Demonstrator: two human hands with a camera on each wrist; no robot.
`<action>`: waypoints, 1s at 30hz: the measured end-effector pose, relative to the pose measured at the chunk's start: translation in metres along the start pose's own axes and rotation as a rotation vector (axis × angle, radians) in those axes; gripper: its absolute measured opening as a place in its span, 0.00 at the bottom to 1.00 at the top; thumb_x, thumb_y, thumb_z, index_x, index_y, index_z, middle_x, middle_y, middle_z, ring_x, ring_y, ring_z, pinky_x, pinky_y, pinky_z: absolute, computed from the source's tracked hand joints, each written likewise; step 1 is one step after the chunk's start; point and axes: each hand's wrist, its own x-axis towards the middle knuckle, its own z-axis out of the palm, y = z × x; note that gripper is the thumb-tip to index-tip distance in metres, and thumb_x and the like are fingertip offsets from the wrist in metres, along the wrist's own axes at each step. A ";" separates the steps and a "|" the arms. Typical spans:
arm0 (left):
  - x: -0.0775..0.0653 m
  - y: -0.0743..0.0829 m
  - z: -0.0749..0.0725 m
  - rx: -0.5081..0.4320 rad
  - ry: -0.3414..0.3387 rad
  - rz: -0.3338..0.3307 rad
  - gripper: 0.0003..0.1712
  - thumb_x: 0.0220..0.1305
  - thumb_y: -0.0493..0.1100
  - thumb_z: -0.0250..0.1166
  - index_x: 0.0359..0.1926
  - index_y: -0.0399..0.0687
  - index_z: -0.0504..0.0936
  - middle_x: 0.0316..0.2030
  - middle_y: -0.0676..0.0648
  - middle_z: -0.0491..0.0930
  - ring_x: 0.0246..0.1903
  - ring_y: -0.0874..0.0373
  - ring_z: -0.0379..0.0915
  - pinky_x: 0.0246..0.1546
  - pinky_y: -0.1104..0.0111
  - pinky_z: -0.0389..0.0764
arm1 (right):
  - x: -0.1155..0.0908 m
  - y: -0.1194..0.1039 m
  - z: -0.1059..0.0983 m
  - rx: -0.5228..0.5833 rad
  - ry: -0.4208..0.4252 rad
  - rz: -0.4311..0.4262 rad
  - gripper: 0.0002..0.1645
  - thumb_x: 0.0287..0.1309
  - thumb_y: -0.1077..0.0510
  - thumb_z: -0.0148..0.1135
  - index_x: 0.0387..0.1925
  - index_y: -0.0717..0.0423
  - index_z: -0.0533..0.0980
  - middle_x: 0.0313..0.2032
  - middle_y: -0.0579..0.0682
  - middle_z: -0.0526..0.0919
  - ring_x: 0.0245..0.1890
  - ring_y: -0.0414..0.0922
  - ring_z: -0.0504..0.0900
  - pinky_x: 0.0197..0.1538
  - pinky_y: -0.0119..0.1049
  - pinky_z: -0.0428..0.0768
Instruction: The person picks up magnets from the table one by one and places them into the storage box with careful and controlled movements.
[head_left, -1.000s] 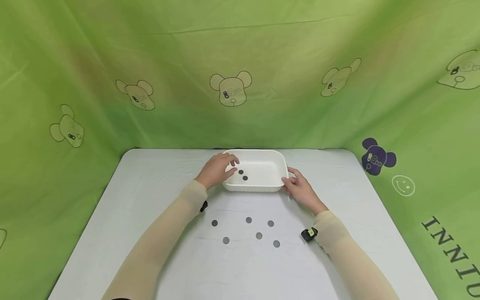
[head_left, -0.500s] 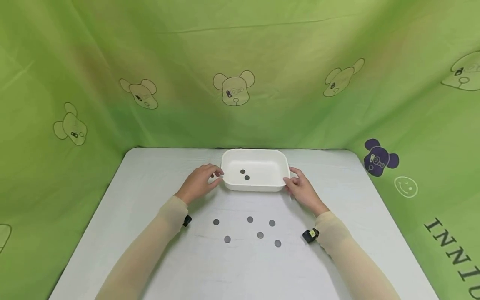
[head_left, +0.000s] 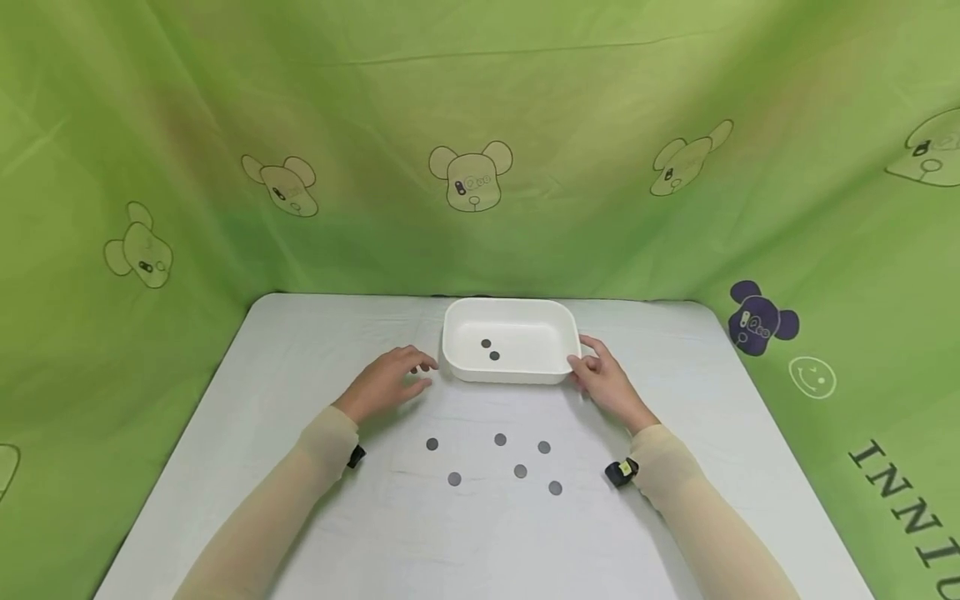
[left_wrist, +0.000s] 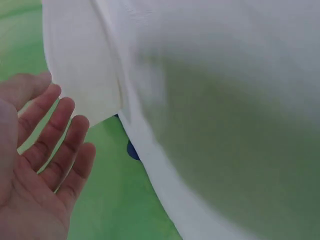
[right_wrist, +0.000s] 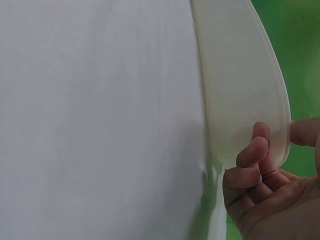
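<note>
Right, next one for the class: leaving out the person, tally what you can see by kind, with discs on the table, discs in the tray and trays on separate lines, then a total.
Discs on the table: 6
Discs in the tray: 2
Trays: 1
Total: 9

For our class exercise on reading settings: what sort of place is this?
Probably a makeshift recording booth: a green curtain with cartoon heads hangs around three sides of a white table, and small black wrist-worn devices are in view.

Tray (head_left: 512, 377) smooth plastic (faintly glossy); discs (head_left: 521, 472) matt; backdrop (head_left: 375, 100) cloth.
</note>
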 end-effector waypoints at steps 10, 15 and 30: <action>-0.020 0.001 0.009 0.011 -0.099 0.085 0.16 0.73 0.44 0.72 0.59 0.50 0.87 0.51 0.52 0.86 0.51 0.54 0.80 0.58 0.58 0.79 | -0.002 0.001 -0.001 -0.011 0.005 0.000 0.40 0.83 0.45 0.56 0.83 0.58 0.56 0.29 0.50 0.80 0.31 0.43 0.78 0.42 0.35 0.75; -0.029 0.005 0.013 0.020 -0.154 0.123 0.17 0.70 0.44 0.74 0.58 0.51 0.88 0.51 0.54 0.85 0.48 0.57 0.78 0.55 0.62 0.79 | -0.001 0.001 -0.002 -0.005 0.001 -0.001 0.41 0.83 0.44 0.56 0.83 0.58 0.55 0.29 0.51 0.80 0.31 0.43 0.78 0.42 0.35 0.75; -0.046 0.008 0.026 0.050 -0.167 0.169 0.15 0.69 0.50 0.77 0.54 0.57 0.88 0.49 0.59 0.84 0.45 0.62 0.75 0.52 0.64 0.78 | 0.000 0.003 -0.001 -0.004 0.003 -0.005 0.41 0.83 0.45 0.56 0.83 0.59 0.55 0.29 0.49 0.80 0.30 0.43 0.77 0.40 0.34 0.75</action>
